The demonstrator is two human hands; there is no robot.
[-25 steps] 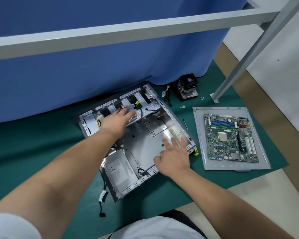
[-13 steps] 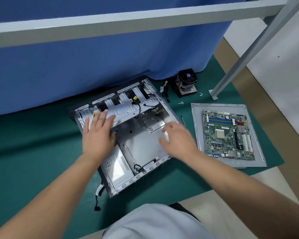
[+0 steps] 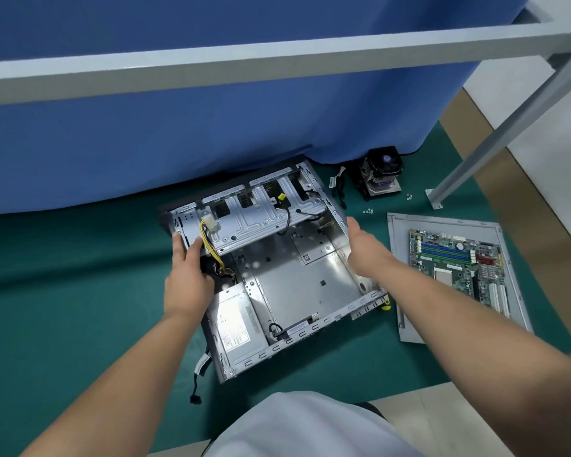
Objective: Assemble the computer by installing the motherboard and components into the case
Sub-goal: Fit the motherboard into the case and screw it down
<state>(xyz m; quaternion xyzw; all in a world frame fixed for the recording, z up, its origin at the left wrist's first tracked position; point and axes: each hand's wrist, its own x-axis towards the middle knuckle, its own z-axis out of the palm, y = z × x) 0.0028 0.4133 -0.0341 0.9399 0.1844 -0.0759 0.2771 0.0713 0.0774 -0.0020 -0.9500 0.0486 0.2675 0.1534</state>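
The case lies open on its side between your two hands, tilted a little on the green mat, its bay still bare of any board. Your left hand grips the left wall near the drive cage, fingers curled over the edge beside the yellow cable bundle. Your right hand lies against the right wall with its fingers straight along the rim, pressing rather than clutching.

Mind the risks from here. That right-hand hold is only a push, so if you lift or turn the case it could slip and drop onto the mat. The sheet-metal edges under both hands look thin and may cut. The yellow cable bundle sits just beside your left fingers and could be pinched or tugged. Loose black cables trail out below your left forearm and could snag if the case slides.

The case is unpainted grey steel, with a power supply in the corner just under your left wrist and a perforated drive cage across the far side. The motherboard rests on a grey panel just beyond your right forearm, near enough to be knocked if the case swings that way. Past your right hand, the cooler fan and small screws lie on the mat.
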